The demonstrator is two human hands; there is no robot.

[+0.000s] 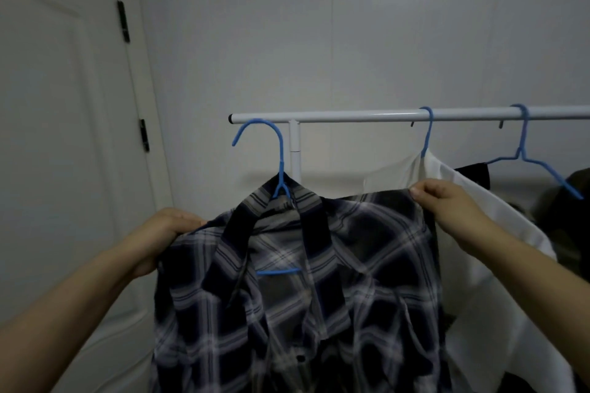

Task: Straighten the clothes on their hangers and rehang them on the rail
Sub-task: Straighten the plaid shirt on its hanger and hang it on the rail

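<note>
Left hand (159, 239): fingers gripping the plaid shirt (319, 290) shoulder.
Right hand (443, 201): fingers pinching the other shoulder.
Rail (351, 115): standing above the fingers, against the wall (319, 25).

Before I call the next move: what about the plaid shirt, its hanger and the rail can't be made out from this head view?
- Plaid shirt hem: cut off by the bottom edge.
- Blue hanger arms: inside the shirt; only hook, neck and a piece of the bar show.
- Left hand and right hand fingers: partly behind the shoulder cloth.
- Rail right end: cut off by the right edge.
- Dark garments beyond the white garment: too dim to identify.
</note>
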